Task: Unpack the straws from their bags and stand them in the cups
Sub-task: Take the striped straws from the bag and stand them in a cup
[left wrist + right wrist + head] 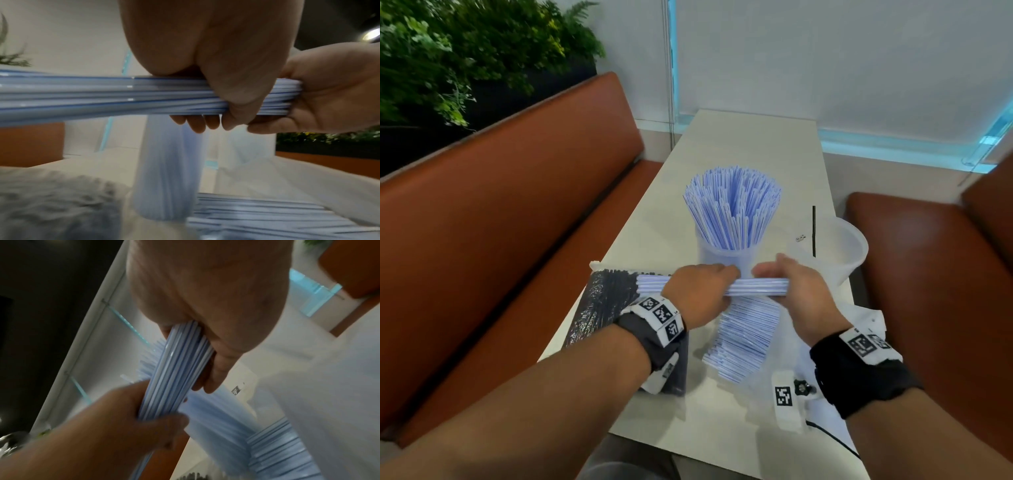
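Observation:
Both hands grip one bundle of blue-and-white straws point(750, 287) held level above the table. My left hand point(700, 291) wraps its left part, my right hand point(787, 287) its right end. In the left wrist view the bundle point(102, 95) runs across with the fingers point(197, 123) curled under it. The right wrist view shows the bundle point(179, 374) between both hands. Just behind stands a clear cup point(722, 260) packed with upright straws point(732, 205). A second, wider clear cup point(849, 250) at the right holds one black straw point(814, 233).
More blue straws point(746, 335) lie in an open clear bag under the hands. A bag of black straws point(606, 301) lies at the left. A white tagged device point(786, 401) with a cable lies near the front edge. Brown benches point(500, 240) flank the table point(739, 144).

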Available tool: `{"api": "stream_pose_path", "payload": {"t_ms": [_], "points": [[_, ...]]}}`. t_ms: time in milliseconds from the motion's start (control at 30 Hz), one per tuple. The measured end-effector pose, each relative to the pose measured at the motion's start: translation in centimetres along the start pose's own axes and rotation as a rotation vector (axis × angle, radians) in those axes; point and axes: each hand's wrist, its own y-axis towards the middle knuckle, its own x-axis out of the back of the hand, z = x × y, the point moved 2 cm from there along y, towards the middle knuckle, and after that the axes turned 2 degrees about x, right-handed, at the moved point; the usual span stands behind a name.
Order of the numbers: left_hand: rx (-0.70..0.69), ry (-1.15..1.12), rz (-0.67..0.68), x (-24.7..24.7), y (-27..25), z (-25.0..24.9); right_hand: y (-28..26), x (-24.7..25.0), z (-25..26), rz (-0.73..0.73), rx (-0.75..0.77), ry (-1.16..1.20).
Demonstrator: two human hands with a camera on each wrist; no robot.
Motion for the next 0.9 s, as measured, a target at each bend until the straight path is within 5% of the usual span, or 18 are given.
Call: {"api": "stream_pose_path", "payload": {"t_ms": [67, 167, 300, 467, 767, 900], "points": [[-0.008, -0.037, 0.018, 0.1, 0.6, -1.7, -0.5, -0.6, 0.0, 0.033, 0.001, -0.016], [0.091, -0.199, -0.001, 1.6, 1.2, -1.8, -0.5, 0.3, 0.2, -0.077, -0.086, 0.311], [0.316, -1.047, -0.247, 5.5, 1.6, -1.4, -0.7, 1.1, -1.0, -0.082, -0.212, 0.481], [0.219, -1.916, -0.594, 9.1, 3.3, -2.3, -1.3, -0.1, -1.5, -0.041, -0.325, 0.591], [0.362, -2.106, -0.592, 7.3, 4.2, -3.2, -1.2, -0.6, -1.6, 0.017, -0.335, 0.745], [0.401, -2.014, -0.518, 6.8, 4.1, -4.0, -1.2, -1.4, -0.8, 0.175, -0.241, 0.452]]}}
